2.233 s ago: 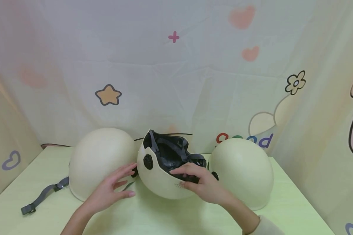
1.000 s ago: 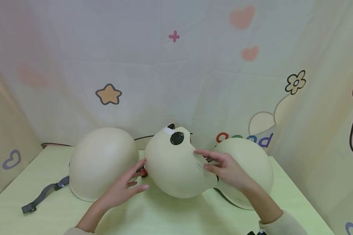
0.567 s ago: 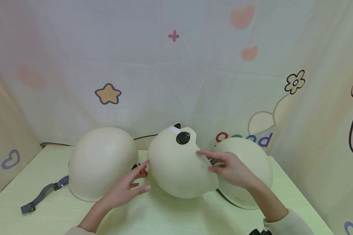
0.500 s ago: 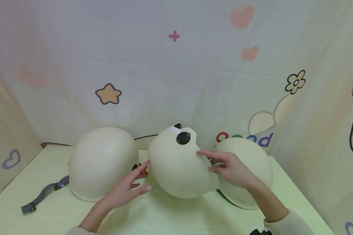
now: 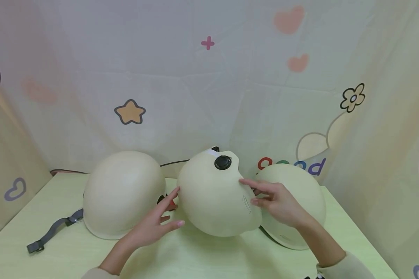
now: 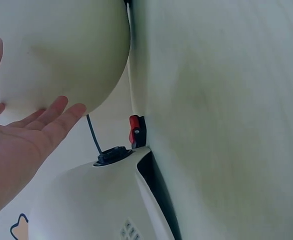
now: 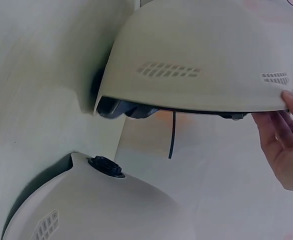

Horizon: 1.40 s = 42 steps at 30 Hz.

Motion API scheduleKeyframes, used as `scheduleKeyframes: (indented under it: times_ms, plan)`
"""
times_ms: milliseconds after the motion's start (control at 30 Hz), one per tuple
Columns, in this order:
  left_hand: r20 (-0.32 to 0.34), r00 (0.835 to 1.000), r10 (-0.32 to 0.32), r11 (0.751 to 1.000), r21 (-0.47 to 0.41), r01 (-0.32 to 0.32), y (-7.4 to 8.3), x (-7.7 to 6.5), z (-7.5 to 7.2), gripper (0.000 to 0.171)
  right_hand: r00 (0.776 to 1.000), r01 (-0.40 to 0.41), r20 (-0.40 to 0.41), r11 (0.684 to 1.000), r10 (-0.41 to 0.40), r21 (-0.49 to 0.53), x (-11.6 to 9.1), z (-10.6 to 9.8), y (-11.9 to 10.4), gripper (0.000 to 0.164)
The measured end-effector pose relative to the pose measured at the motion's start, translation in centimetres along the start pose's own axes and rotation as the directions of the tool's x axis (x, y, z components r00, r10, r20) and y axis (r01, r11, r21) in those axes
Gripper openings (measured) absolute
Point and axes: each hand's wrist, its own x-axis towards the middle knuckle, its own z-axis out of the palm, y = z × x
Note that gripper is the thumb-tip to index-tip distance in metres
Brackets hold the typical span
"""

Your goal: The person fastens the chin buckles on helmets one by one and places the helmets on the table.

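A cream helmet with a black round side knob stands tilted in the middle of the table, shell toward me, its opening turned away to the right. My right hand pinches its rim, thumb on the outer shell by the vent holes and fingers tucked under, as the right wrist view shows. Straight fingers of my left hand touch the shell's left side; in the left wrist view they spread along the helmet. The helmet's lining is hidden.
A second cream helmet rests on the left, its grey strap trailing over the table. A third helmet sits at right, partly behind my right hand. A red buckle lies between the left and middle helmets. A printed curtain hangs behind.
The middle helmet has turned from opening-up, lining showing, to shell toward me, and shifted slightly right. Both hands moved right with it; the right hand stayed at the rim.
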Motion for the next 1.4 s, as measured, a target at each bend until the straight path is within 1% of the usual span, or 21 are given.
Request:
scheduleKeyframes:
  times_ms: [33,133,267,433,500,600,733,900,1067,1167,1300,1400]
  plan:
    - [-0.003,1.000,0.010,1.000,0.004,-0.010,0.1,0.1,0.0,0.081,1.000,-0.008,-0.011,1.000,0.008,0.010,-0.1,-0.1,0.1,0.052]
    - [-0.009,1.000,0.005,1.000,-0.001,-0.005,0.5,0.3,0.0,0.082,0.999,-0.023,-0.031,0.998,0.024,0.052,-0.3,-0.4,0.4,0.052]
    - [0.002,1.000,-0.005,1.000,-0.007,0.005,0.9,0.5,0.1,0.083,0.998,-0.040,-0.043,0.995,0.044,0.090,-0.6,-0.7,0.5,0.052]
    - [0.029,1.000,-0.011,1.000,-0.005,0.011,0.7,0.5,0.5,0.083,0.995,-0.067,-0.064,0.993,0.073,0.095,-0.9,-0.9,0.7,0.052]
    - [0.036,0.999,-0.017,1.000,-0.005,0.017,0.6,0.5,0.7,0.083,0.994,-0.077,-0.070,0.990,0.086,0.120,-1.1,-1.2,0.8,0.052]
    - [0.038,0.999,-0.020,1.000,-0.012,0.020,0.5,0.7,1.0,0.083,0.993,-0.079,-0.074,0.983,0.092,0.166,-1.4,-1.6,1.2,0.052]
    - [0.036,0.999,-0.019,1.000,-0.018,0.019,0.5,0.9,1.3,0.084,0.995,-0.047,-0.071,0.973,0.065,0.226,-1.9,-2.1,1.7,0.052]
    - [0.038,0.999,-0.025,0.999,-0.028,0.026,0.3,0.9,1.5,0.086,0.998,0.004,-0.055,0.949,0.014,0.316,-2.1,-2.3,2.5,0.052]
    - [0.048,0.998,-0.030,0.998,-0.060,0.033,0.2,0.8,1.4,0.089,1.000,0.022,-0.017,0.900,-0.016,0.436,-2.2,-2.1,3.1,0.052]
    - [0.047,0.998,-0.039,0.996,-0.072,0.043,0.4,0.7,1.2,0.089,1.000,0.027,-0.003,0.879,-0.029,0.477,-2.2,-1.9,3.3,0.053]
    - [0.020,0.999,-0.043,0.997,-0.065,0.044,0.8,0.5,0.9,0.088,1.000,0.029,-0.004,0.869,-0.031,0.493,-2.0,-1.4,3.6,0.054]
    - [-0.005,1.000,-0.028,0.998,-0.057,0.027,0.9,0.5,0.6,0.086,1.000,0.005,-0.003,0.870,-0.004,0.493,-1.9,-0.9,3.8,0.058]
